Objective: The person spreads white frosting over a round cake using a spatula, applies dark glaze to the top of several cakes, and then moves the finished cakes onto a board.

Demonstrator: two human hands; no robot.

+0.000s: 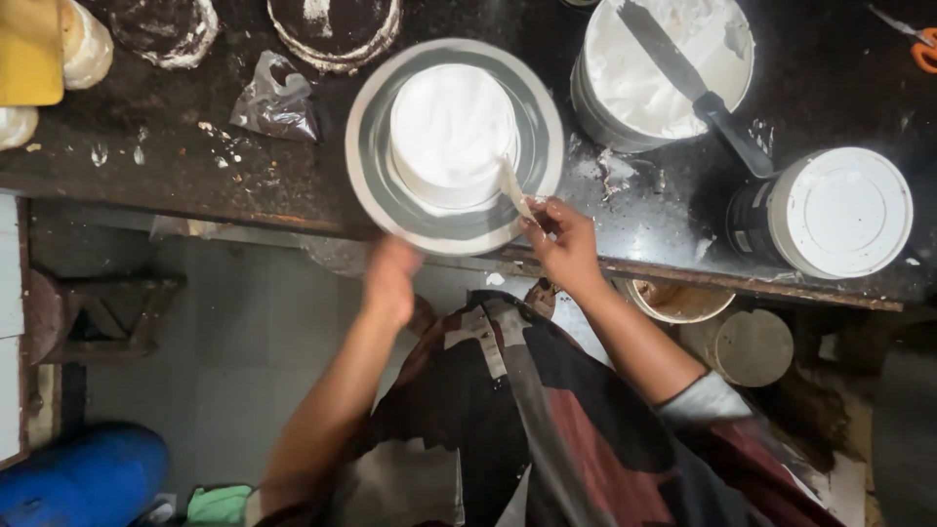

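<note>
Cream bucket (644,88), lidded tub (839,210), scissors (917,44), plastic bag (276,102).

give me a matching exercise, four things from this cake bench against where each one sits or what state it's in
Things:
1. round white frosted cake
2. black-handled palette knife
3. person's right hand
4. orange-handled scissors

Places or states:
A. lying in the big white tub of cream
B. far corner of the dark worktop
C. centred on the grey turntable
D. pressing a thin scraper to the cake's side

Pairs: 1-C, 2-A, 3-D, 4-B
</note>
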